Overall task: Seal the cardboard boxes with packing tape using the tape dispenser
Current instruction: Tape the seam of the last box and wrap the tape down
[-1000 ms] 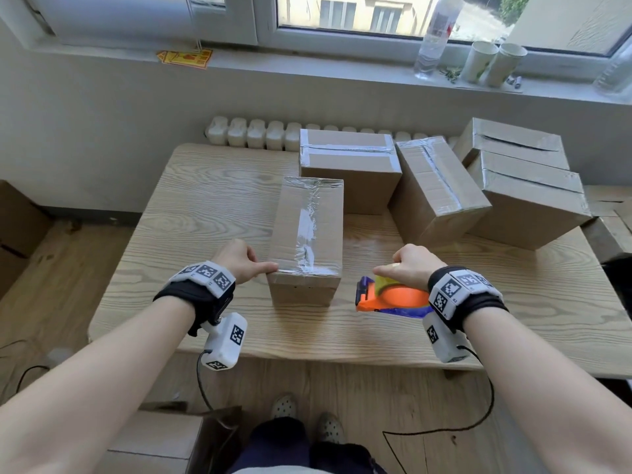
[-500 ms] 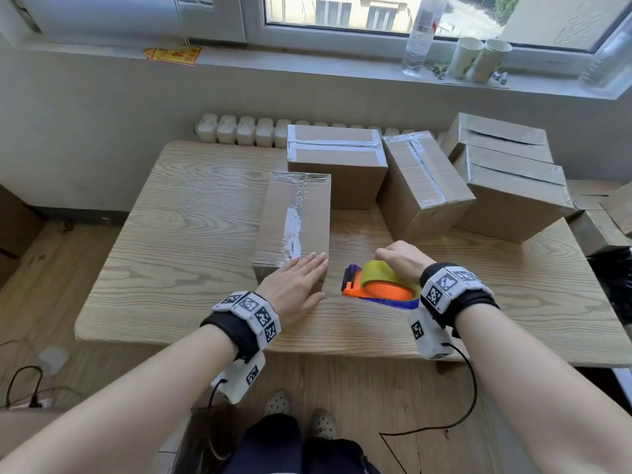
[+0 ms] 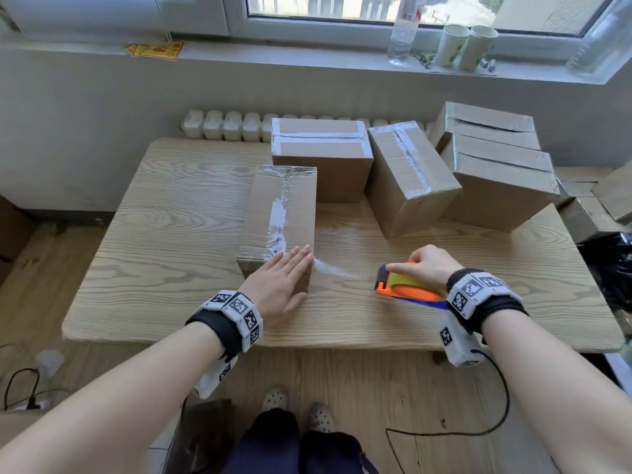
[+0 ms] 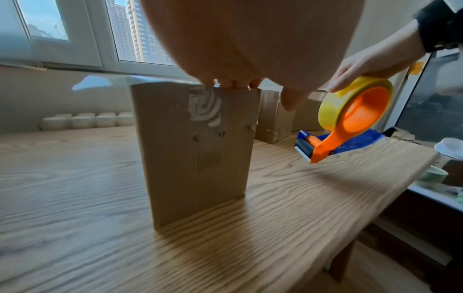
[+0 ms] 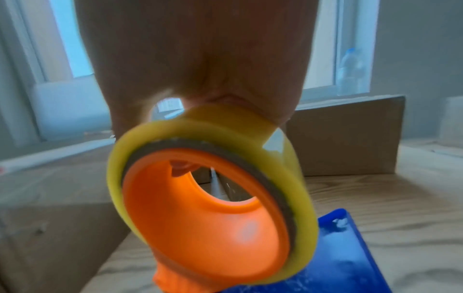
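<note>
Tape ran as a clear strip from the near right edge of the long brown cardboard box (image 3: pixel 278 213) to the orange-and-blue tape dispenser (image 3: pixel 407 290) — just right of it on the wooden tabletop (image 3: pixel 171 234). Left hand (image 3: pixel 278 285) pressed flat, fingers straight, on the box's near end; right hand (image 3: pixel 425 266) gripped the yellow roll, so the cut looked to be its job.

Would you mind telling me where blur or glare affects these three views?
Head view: sharp, with glare on the tape along the near box. Left wrist view: table smeared with blur. Right wrist view: tape dispenser soft, backlit by the window.
</note>
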Demonstrator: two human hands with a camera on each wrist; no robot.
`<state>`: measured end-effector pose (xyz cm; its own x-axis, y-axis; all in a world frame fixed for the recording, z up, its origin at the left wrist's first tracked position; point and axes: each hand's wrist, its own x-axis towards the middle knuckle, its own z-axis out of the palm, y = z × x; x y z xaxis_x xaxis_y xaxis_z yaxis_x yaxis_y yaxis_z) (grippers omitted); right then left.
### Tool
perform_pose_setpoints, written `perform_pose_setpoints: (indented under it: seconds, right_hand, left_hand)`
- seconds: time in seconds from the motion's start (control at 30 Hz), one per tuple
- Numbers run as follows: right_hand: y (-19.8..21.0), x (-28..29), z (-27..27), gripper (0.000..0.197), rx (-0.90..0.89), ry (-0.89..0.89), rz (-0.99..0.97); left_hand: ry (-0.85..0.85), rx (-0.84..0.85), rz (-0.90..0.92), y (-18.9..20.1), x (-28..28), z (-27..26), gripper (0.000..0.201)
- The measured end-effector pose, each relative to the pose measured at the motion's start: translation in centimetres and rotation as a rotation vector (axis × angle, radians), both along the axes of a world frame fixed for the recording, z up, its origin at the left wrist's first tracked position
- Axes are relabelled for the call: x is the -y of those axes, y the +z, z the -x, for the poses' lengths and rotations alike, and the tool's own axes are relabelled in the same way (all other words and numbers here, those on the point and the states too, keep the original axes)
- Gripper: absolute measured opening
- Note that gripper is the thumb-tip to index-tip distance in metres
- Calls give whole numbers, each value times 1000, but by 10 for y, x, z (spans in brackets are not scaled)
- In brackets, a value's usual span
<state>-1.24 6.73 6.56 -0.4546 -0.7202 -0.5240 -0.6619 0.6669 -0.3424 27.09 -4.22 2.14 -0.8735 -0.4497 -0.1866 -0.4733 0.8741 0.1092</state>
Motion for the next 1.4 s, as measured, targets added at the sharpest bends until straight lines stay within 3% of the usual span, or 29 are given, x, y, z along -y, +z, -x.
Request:
perform_pose_setpoints:
  seconds: [0.13, 0.33, 0.53, 0.83, 1.2, 1.4]
  right_hand:
    - [-1, -9, 9, 33, 171, -76, 84]
    - [12, -12, 3, 50, 336, -170, 264]
    - [18, 0, -12, 51, 499, -213, 395]
    - [19, 11, -22, 51, 562, -184, 546]
    - [17, 13, -24, 40, 579, -192, 558]
    - [17, 12, -26, 45, 575, -219, 569]
  left_hand:
    - [5, -19, -14, 1, -1, 2, 83]
    - [6, -20, 1, 7, -3, 5, 81]
    - [40, -30, -39, 9, -3, 6, 67]
    - [57, -35, -137, 12, 2, 9, 73]
    - [2, 45, -64, 16, 2, 10, 81]
    - [-19, 68, -56, 17, 3, 13, 80]
